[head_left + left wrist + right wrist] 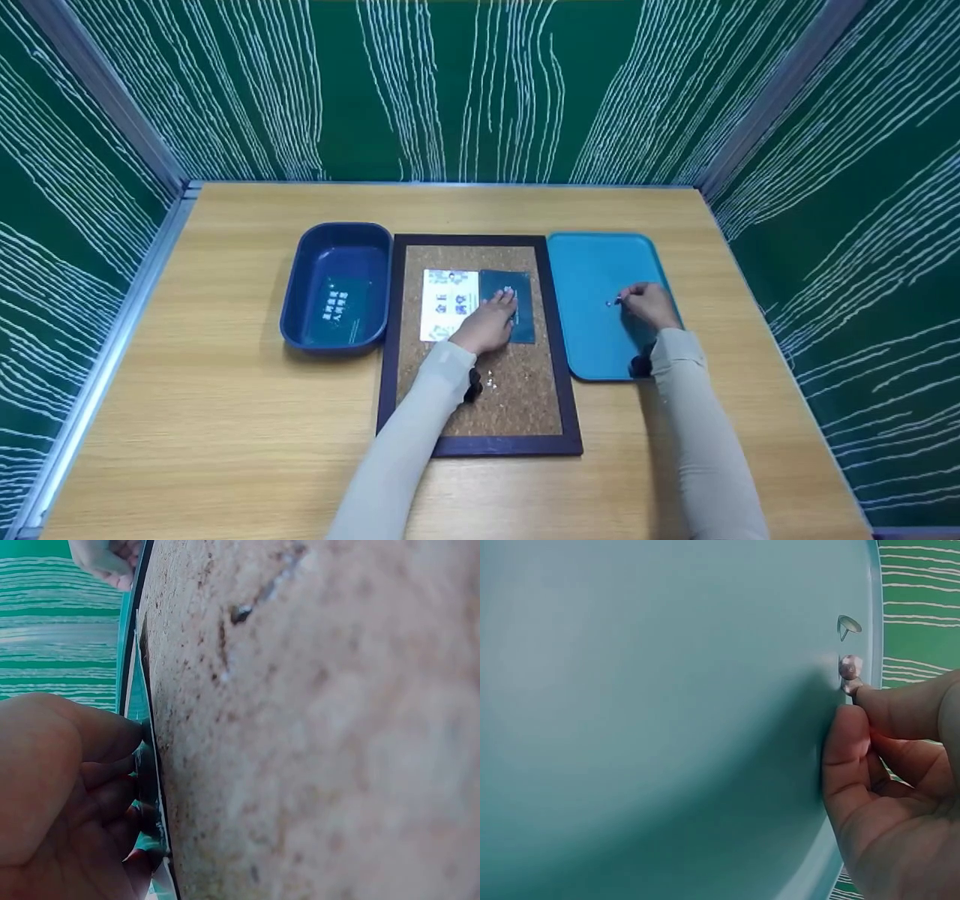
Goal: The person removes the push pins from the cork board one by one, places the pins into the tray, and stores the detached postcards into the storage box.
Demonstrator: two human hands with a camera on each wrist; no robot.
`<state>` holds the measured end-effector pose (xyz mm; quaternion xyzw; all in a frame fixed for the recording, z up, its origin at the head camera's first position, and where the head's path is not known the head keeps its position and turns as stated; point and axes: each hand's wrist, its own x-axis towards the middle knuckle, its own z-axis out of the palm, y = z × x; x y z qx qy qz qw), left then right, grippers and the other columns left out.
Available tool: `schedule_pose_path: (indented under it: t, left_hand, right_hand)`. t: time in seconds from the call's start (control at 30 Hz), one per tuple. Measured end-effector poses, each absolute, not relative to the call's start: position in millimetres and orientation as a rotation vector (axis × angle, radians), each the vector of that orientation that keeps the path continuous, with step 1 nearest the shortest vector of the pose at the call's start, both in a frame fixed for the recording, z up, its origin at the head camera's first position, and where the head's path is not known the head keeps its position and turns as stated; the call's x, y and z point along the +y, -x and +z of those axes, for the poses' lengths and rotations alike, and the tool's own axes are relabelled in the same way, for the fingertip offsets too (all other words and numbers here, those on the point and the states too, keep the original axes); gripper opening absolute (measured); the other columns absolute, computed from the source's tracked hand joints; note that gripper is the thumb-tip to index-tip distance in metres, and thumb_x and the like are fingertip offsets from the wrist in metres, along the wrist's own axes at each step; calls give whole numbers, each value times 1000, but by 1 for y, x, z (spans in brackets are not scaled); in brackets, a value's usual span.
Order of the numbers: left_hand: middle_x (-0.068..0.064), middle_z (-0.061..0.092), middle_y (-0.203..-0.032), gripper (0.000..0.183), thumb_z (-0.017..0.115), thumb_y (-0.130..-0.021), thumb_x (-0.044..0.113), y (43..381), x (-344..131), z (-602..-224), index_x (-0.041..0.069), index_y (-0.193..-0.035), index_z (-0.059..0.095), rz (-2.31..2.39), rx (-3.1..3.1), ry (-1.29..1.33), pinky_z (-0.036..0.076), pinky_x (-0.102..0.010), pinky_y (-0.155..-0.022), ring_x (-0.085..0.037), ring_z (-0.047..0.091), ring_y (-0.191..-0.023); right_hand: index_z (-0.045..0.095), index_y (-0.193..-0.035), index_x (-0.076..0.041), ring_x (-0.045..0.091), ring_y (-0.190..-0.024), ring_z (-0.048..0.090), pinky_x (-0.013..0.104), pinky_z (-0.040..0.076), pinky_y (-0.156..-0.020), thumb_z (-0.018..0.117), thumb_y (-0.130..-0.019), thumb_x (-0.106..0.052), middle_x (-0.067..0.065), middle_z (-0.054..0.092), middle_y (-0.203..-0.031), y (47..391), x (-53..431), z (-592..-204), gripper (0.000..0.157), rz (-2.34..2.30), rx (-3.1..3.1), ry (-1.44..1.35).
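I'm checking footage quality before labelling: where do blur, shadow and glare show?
Left wrist: the cork board is out of focus, worst toward the picture's right; right wrist: a broad soft shadow darkens the turquoise tray beside the right grip; head: a pale sheen lies on the table near the picture's bottom edge.

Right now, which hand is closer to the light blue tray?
Right. The right hand is over the light blue tray, while the left hand rests on the dark green card, to the tray's left.
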<state>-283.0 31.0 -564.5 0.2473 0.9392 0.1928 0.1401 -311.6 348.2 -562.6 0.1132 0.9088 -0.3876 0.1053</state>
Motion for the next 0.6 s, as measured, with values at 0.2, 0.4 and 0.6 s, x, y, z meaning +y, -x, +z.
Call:
schedule_pose_path:
  t: [0.2, 0.4, 0.6]
  left_hand:
    - [-10, 20, -160, 49, 36, -104, 21, 282, 31, -564, 6, -150, 29, 542, 2716, -715, 18, -40, -121, -24, 17, -149]
    - [-11, 22, -159, 49, 35, -104, 20, 282, 31, -563, 5, -150, 30, 519, 2726, -733, 19, -40, -121, -25, 18, -148]
    - [-10, 21, -159, 49, 35, -104, 20, 282, 31, -563, 5, -150, 29, 528, 2724, -722, 19, -40, -121, -24, 18, -148]
  right_hand:
    - [60, -106, 4, 16, -80, 53, 24, 46, -66, 46, -95, -14, 9, 57, -94, 313, 349, -565, 25, -1189, 2671, -353]
    - [60, -110, 5, 13, -78, 54, 22, 47, -67, 45, -98, -17, 8, 58, -94, 314, 348, -565, 29, -1213, 2681, -369]
    - [61, -109, 4, 12, -76, 55, 22, 48, -65, 46, -100, -20, 7, 58, -92, 314, 347, -563, 29, -1252, 2686, -428]
